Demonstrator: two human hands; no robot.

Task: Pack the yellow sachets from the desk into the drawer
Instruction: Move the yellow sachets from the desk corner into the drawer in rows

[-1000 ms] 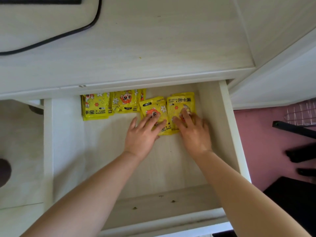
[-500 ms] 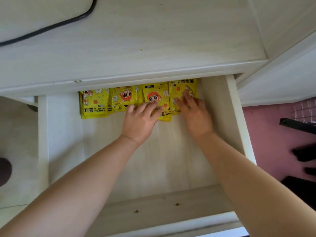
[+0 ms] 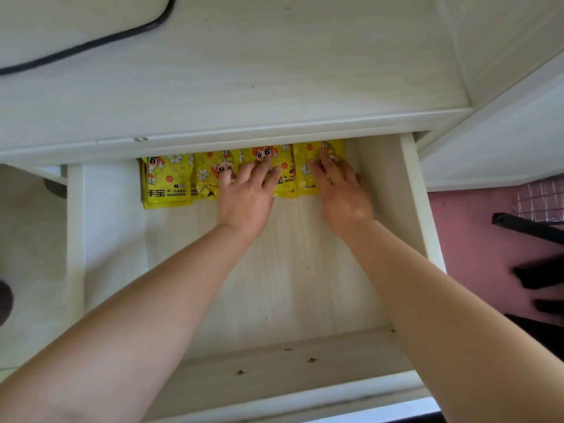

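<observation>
Yellow sachets (image 3: 166, 181) lie in a row at the back of the open drawer (image 3: 410, 190), partly under the desk (image 3: 274, 71) edge. Head view: left hand (image 3: 247, 193) rests flat on the middle sachets, fingers spread. Right hand (image 3: 341, 187) presses the rightmost sachet, fingers extended, slightly apart. A black cable (image 3: 91, 44) crosses the desk.

sachets (image 3: 166, 181): tops hidden under desk (image 3: 274, 123) | cable (image 3: 91, 44): both ends cut off

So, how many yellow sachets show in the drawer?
4, deep in the drawer: leftmost sachet, second sachet, third sachet under left hand, fourth sachet under right hand. Others may hide beneath.
</observation>
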